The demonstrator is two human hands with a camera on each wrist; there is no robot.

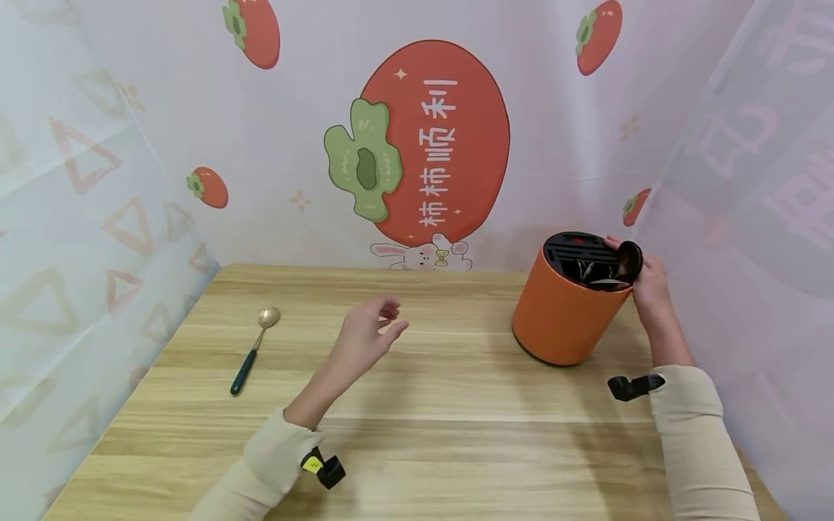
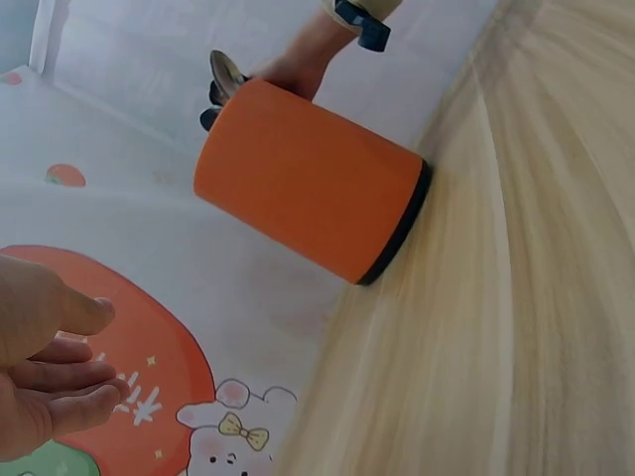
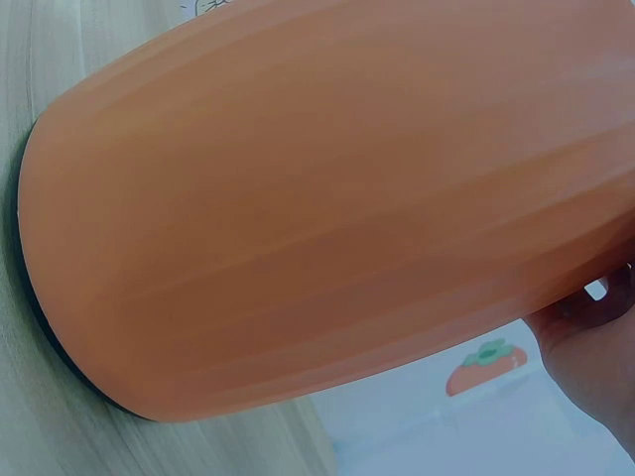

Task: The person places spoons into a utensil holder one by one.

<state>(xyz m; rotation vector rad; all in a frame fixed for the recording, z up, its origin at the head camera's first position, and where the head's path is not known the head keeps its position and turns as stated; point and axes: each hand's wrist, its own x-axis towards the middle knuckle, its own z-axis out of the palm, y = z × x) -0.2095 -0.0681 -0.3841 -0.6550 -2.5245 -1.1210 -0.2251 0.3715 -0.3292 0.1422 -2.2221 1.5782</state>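
Note:
An orange utensil holder (image 1: 563, 318) with a black slotted top (image 1: 573, 250) stands at the right on the table. My right hand (image 1: 651, 286) grips its upper right edge; some fingers are hidden behind the rim. Beside those fingers, a dark round utensil head (image 1: 629, 260) sticks up from the top. In the right wrist view the orange wall (image 3: 317, 218) fills most of the picture. My left hand (image 1: 368, 333) hovers over the middle of the table with loosely bent fingers, holding nothing. A spoon (image 1: 250, 354) with a dark green handle lies at the left.
The light wooden table (image 1: 456, 449) ends at a back wall sheet (image 1: 293, 239) printed with red fruit and a rabbit. Pale sheets hang along both sides, the right one (image 1: 749, 275) close to my right arm.

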